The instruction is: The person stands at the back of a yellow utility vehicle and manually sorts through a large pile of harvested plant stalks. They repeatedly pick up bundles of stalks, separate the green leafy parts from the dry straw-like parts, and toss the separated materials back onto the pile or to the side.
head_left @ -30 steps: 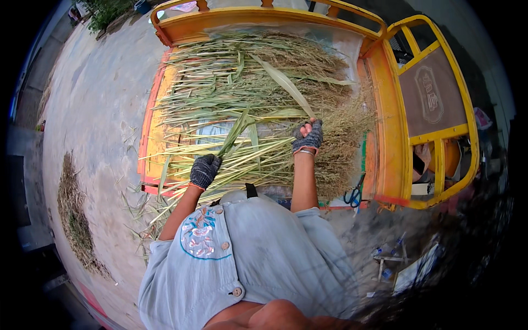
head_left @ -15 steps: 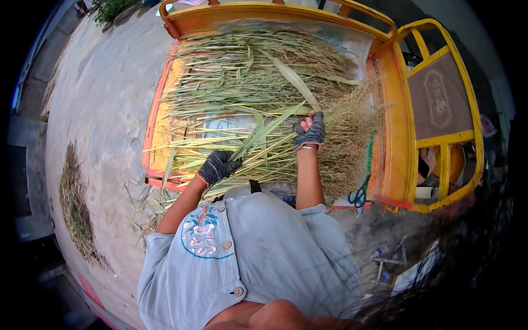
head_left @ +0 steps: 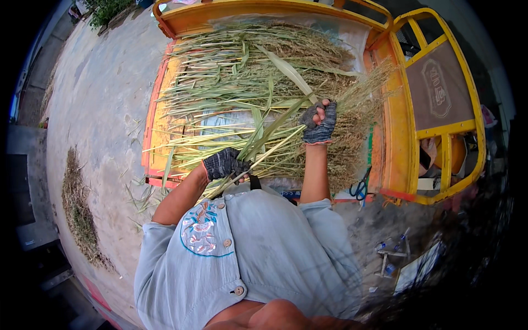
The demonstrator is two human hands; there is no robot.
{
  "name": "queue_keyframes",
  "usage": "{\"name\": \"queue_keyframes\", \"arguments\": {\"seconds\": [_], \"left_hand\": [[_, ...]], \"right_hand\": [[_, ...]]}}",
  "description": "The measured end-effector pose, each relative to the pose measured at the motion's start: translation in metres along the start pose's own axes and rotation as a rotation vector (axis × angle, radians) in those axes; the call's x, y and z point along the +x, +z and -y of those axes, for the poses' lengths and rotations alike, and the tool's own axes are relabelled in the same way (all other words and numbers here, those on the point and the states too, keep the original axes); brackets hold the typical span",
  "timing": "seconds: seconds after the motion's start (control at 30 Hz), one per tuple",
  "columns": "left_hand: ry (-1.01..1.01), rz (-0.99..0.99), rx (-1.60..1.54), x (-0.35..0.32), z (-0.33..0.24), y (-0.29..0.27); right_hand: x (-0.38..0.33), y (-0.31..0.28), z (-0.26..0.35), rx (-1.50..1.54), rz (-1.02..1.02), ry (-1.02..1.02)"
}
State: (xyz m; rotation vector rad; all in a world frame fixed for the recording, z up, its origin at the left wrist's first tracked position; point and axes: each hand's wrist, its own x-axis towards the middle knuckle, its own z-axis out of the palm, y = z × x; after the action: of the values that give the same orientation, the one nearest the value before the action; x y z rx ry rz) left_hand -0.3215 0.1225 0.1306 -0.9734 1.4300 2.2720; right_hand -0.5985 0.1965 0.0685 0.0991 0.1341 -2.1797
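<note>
Gripping a slim bunch of stalks [head_left: 276, 149] between two gloved hands, a person in a light blue shirt [head_left: 280, 236] leaned over an orange-yellow cart bed [head_left: 160, 118], seen from above with the middle of the view as the clock's centre. The left hand [head_left: 226, 163], just off centre toward nine o'clock, was curled closed around the lower part of the bunch. The right hand [head_left: 319, 121], between one and two o'clock, was clenched around it higher up, bare fingertips folded toward the palm (both gloves were dark grey knit, and the right one left the fingertips uncovered). The bunch ran slantwise from one fist to the other, and feathery seed heads [head_left: 366, 88] fanned out past the right fist toward two o'clock. A long pale leaf [head_left: 289, 74] reached from that fist toward twelve. Beneath and beyond the hands, toward twelve, a thick layer of cut stalks [head_left: 220, 82] covered much of the bed, cut ends toward nine. Dark-handled scissors [head_left: 360, 190] sat at the bed's near edge, between three and four. At two o'clock rose a yellow frame with a brown panel [head_left: 440, 91]; between eight and nine, a heap of dried plants [head_left: 81, 206] lay on the concrete ground [head_left: 107, 118].
</note>
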Motion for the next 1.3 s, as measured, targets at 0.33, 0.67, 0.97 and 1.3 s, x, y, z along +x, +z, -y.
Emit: {"name": "queue_keyframes", "arguments": {"seconds": [0.33, 0.67, 0.97, 1.3], "left_hand": [[0.042, 0.028, -0.091, -0.010, 0.001, 0.024], [0.056, -0.138, -0.114, -0.012, -0.001, 0.070], [0.078, -0.204, 0.043, -0.019, -0.001, 0.073], [0.136, -0.135, 0.193, -0.030, -0.002, 0.050]], "right_hand": [[-0.011, 0.039, 0.021, 0.105, 0.198, 0.060], [-0.001, 0.024, 0.037, 0.062, 0.242, 0.130], [-0.004, 0.028, 0.030, 0.078, 0.024, 0.203], [-0.025, 0.044, 0.013, -0.179, 0.061, -0.040]]}}
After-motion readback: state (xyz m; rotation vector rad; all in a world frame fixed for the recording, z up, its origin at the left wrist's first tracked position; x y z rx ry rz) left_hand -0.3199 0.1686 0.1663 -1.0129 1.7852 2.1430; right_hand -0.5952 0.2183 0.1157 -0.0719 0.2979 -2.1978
